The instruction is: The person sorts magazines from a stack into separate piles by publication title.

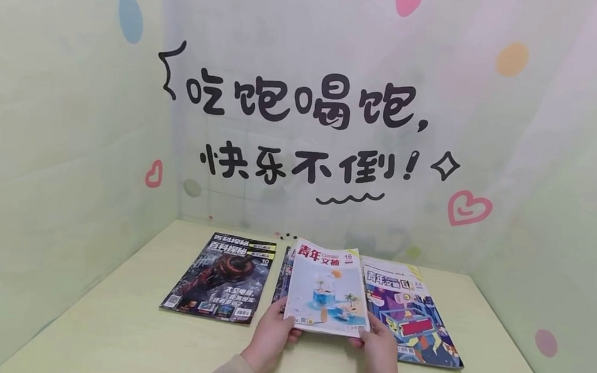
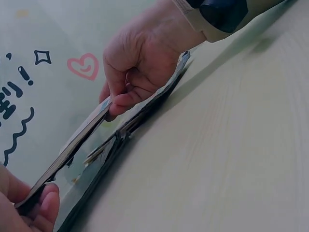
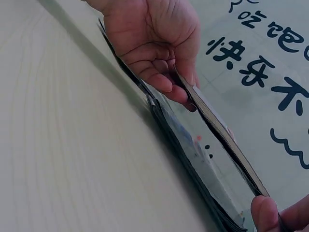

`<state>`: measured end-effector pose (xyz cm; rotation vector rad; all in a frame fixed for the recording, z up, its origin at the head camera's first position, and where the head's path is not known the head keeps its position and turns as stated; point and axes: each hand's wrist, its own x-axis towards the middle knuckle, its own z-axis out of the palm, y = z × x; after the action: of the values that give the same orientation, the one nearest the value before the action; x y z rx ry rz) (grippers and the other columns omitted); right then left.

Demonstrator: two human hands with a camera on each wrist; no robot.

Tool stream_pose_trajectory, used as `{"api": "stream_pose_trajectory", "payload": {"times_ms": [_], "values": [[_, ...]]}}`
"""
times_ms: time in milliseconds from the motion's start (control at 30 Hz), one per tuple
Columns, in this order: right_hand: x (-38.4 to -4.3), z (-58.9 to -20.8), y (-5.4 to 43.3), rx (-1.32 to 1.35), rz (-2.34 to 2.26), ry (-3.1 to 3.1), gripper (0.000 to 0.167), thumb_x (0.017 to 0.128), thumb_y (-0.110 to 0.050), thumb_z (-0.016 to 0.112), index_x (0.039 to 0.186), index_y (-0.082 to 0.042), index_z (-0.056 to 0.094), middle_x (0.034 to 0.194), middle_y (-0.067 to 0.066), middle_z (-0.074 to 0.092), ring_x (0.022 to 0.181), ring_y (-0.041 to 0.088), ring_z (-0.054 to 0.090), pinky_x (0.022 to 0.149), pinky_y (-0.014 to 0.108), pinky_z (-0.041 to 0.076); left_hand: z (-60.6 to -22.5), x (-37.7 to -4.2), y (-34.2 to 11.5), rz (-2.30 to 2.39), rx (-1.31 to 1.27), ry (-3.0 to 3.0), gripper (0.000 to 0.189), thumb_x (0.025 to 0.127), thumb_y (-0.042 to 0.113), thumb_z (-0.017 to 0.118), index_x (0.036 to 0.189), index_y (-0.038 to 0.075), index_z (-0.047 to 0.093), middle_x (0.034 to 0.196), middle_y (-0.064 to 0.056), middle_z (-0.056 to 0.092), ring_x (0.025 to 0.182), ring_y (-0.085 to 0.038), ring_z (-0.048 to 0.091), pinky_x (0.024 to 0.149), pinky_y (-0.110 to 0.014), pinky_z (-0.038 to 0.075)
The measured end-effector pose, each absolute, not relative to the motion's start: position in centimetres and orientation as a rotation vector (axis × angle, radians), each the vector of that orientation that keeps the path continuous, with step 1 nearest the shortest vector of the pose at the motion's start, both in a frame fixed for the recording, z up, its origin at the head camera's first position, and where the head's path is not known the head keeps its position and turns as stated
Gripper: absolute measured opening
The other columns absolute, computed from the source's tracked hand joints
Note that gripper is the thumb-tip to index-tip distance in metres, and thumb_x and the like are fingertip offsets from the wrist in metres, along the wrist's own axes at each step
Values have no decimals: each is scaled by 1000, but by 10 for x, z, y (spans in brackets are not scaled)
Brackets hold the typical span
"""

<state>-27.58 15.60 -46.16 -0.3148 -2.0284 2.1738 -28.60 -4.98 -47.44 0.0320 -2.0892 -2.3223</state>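
Note:
A magazine (image 1: 326, 289) with a light blue beach cover is held between both hands in the head view. My left hand (image 1: 270, 336) pinches its lower left corner, thumb on the cover and fingers underneath. At the lower right corner my right hand (image 1: 381, 354) grips it the same way. From the side, in the left wrist view, the held magazine (image 2: 79, 137) is raised above the magazines lying on the table, with a gap below it. Part of a dark magazine (image 1: 282, 278) shows behind its left edge; the rest is hidden.
Overlapping dark magazines (image 1: 224, 279) lie on the left of the pale table (image 1: 126, 342). On the right lie magazines with a colourful purple cover (image 1: 419, 322) on top. Walls printed with lettering (image 1: 309, 103) and hearts enclose the table's back and sides.

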Motion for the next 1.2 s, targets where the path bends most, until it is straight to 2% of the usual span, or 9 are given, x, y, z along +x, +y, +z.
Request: {"api": "stream_pose_trajectory", "payload": {"times_ms": [200, 300, 567, 767, 867, 967, 1067, 1200], "values": [[-272, -452, 182, -324, 2190, -1987, 54, 90, 13, 44, 142, 15, 30, 110, 30, 60, 70, 11, 63, 61, 23, 55, -465, -283, -26, -2412, -2, -2042, 60, 92, -5, 46, 147, -6, 23, 110, -17, 62, 80, -19, 62, 69, -34, 54], [-270, -450, 198, -338, 2205, -1970, 55, 90, 13, 44, 142, 15, 27, 106, 27, 62, 70, 11, 64, 62, 24, 56, -462, -279, -13, -2478, -34, -2014, 60, 92, -6, 45, 147, -6, 22, 111, -17, 62, 82, -20, 64, 73, -34, 56], [-262, -446, 239, -473, 2192, -2034, 53, 94, 11, 40, 145, 12, 24, 133, 38, 41, 75, 10, 63, 67, 25, 57, -460, -270, 25, -2603, -71, -1977, 61, 89, -9, 47, 145, -5, 24, 102, -17, 59, 75, -19, 63, 71, -31, 57], [-256, -446, 266, -555, 2212, -2049, 55, 95, 10, 39, 147, 9, 21, 135, 37, 35, 73, 13, 62, 68, 25, 56, -461, -267, 47, -2717, -119, -1924, 64, 83, -13, 49, 142, -7, 25, 96, -19, 60, 72, -19, 65, 69, -29, 58], [-253, -450, 281, -586, 2219, -2028, 56, 95, 11, 39, 147, 8, 21, 129, 33, 41, 74, 14, 62, 68, 26, 57, -461, -267, 57, -2770, -123, -1935, 66, 80, -14, 50, 141, -7, 26, 93, -18, 62, 71, -18, 66, 68, -28, 58], [-251, -454, 298, -597, 2223, -2035, 57, 94, 13, 41, 147, 9, 21, 109, 21, 58, 75, 14, 62, 69, 28, 57, -462, -267, 69, -2799, -124, -1945, 66, 78, -16, 50, 139, -6, 28, 93, -16, 64, 71, -20, 66, 69, -29, 58], [-249, -458, 314, -574, 2221, -2066, 60, 92, 14, 44, 146, 11, 18, 92, 7, 63, 75, 12, 62, 69, 29, 57, -464, -266, 81, -2838, -122, -1930, 64, 78, -18, 49, 138, -5, 29, 95, -15, 64, 73, -20, 67, 71, -31, 58], [-245, -463, 330, -573, 2213, -2112, 63, 92, 13, 46, 147, 10, 15, 86, 5, 65, 74, 12, 63, 68, 29, 58, -468, -262, 96, -2899, -84, -1895, 61, 82, -18, 48, 137, -3, 29, 97, -15, 63, 74, -21, 67, 73, -32, 58]]}}
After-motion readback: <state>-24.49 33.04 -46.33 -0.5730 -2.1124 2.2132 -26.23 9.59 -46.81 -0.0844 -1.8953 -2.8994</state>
